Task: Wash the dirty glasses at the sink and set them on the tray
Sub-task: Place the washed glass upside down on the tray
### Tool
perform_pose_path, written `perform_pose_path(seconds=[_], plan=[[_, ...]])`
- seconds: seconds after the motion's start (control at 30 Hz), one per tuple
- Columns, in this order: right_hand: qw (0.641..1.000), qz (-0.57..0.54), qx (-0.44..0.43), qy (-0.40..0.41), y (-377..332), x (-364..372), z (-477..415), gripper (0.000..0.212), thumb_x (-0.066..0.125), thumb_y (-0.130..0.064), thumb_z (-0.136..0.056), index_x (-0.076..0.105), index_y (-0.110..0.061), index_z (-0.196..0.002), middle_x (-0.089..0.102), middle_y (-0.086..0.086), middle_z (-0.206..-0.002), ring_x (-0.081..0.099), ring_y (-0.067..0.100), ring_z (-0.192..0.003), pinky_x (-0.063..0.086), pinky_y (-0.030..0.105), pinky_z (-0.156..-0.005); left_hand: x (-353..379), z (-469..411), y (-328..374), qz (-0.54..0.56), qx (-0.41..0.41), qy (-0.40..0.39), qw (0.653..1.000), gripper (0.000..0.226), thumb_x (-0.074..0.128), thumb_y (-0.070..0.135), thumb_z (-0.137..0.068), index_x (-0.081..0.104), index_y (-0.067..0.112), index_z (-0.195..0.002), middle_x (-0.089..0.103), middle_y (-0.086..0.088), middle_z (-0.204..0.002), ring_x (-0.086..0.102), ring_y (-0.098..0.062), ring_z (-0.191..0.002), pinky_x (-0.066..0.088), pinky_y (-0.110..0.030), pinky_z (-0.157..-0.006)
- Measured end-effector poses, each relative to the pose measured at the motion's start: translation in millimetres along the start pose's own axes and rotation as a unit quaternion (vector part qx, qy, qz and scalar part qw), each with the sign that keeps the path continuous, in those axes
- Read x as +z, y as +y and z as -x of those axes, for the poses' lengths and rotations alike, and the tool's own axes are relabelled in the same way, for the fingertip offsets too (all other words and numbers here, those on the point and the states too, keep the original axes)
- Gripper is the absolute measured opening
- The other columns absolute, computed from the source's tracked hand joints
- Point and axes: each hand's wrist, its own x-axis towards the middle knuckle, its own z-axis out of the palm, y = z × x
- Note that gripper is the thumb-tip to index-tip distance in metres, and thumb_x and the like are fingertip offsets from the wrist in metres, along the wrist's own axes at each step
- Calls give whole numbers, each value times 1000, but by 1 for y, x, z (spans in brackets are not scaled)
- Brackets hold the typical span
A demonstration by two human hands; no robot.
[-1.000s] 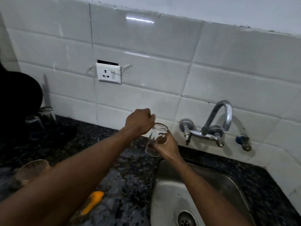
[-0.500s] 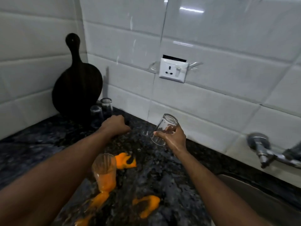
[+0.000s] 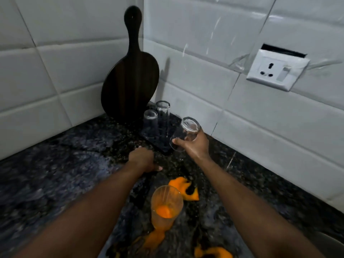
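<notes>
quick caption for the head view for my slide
Right hand holds a tilted glass by the tray with two glasses; left hand rests on the counter near a juice-stained glass.

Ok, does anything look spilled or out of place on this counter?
Yes. Orange liquid is spilled in several puddles on the dark counter, around the tall glass that holds an orange residue. On the wall, the socket plate has a dark gap above it and clear tape at its sides, as if loosely fitted.
</notes>
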Motion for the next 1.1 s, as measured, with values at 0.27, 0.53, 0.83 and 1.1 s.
perform_pose_path(seconds=[0.27,0.53,0.83,1.1], plan=[[998,19,-47,-43,-4,43,-26,78,94,-22,-59,55,-13,-127,62,-7,-106,56,5,-93,36,-5,-67,-4,-16,5,-17,4,8,1000,80,74,63,-76,55,12,-135,57,-12,-140,52,-31,-132,47,-39,-99],[996,34,-59,-55,5,55,-34,83,94,-23,-59,52,-13,-131,59,-10,-110,54,3,-100,33,-8,-71,-9,-26,14,-19,-11,-33,999,81,84,51,-72,55,7,-134,53,-14,-141,49,-35,-134,48,-47,-104],[993,74,-58,-73,12,72,-42,74,93,-32,-56,52,-23,-117,67,-2,-111,65,14,-97,56,36,-87,-3,-35,15,-15,-20,-28,999,87,89,44,-69,52,8,-138,52,-16,-142,47,-39,-135,49,-54,-102],[991,97,-19,-93,6,57,-23,102,88,-37,-69,26,-12,-148,48,8,-144,49,23,-129,43,37,-106,-7,-10,8,14,-1,-8,1000,80,83,52,-73,55,9,-134,57,-16,-138,51,-35,-132,47,-45,-104]])
